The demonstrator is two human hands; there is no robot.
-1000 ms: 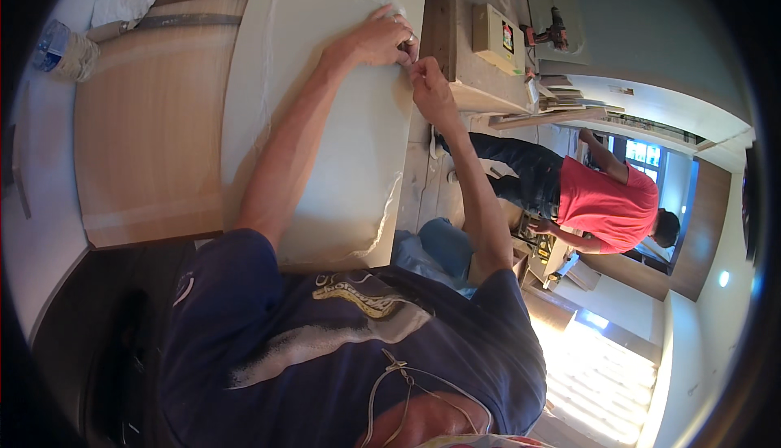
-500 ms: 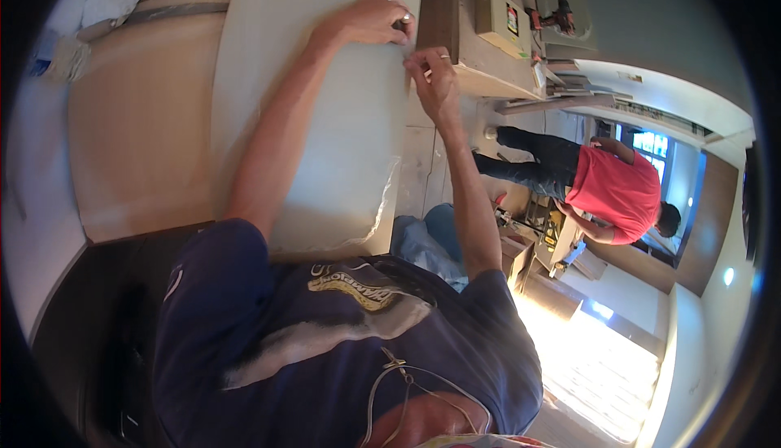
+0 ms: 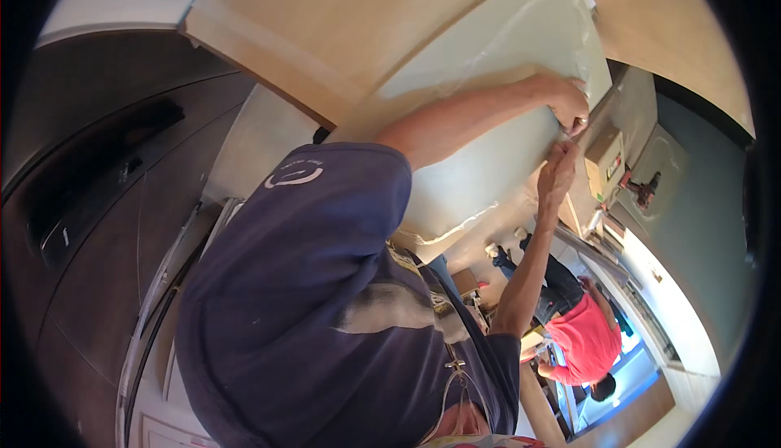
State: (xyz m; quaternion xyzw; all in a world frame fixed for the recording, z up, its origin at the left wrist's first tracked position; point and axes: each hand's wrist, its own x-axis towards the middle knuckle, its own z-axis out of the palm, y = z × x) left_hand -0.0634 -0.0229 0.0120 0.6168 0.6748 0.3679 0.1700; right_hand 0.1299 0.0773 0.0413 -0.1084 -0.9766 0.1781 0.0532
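Note:
A pale, smooth panel (image 3: 480,171) lies below my arms, with wrinkled clear film along parts of its border. My left hand (image 3: 569,108), wearing a ring, rests at the panel's right edge with its fingers pinched together. Just below it, my right hand (image 3: 558,170) is also closed in a pinch, fingertips almost meeting the left ones. Whatever thin thing lies between the fingers is too small to make out.
A light wooden board (image 3: 317,33) adjoins the panel's left side. Past my hands are a cream box (image 3: 604,161) and a cordless drill (image 3: 645,191). Dark panelling (image 3: 106,179) fills the far left. A person in a red shirt (image 3: 587,338) stands at the lower right.
The whole view has turned, so the panel now slants and my hands appear farther right. My fingertips have come closer together at the panel's edge.

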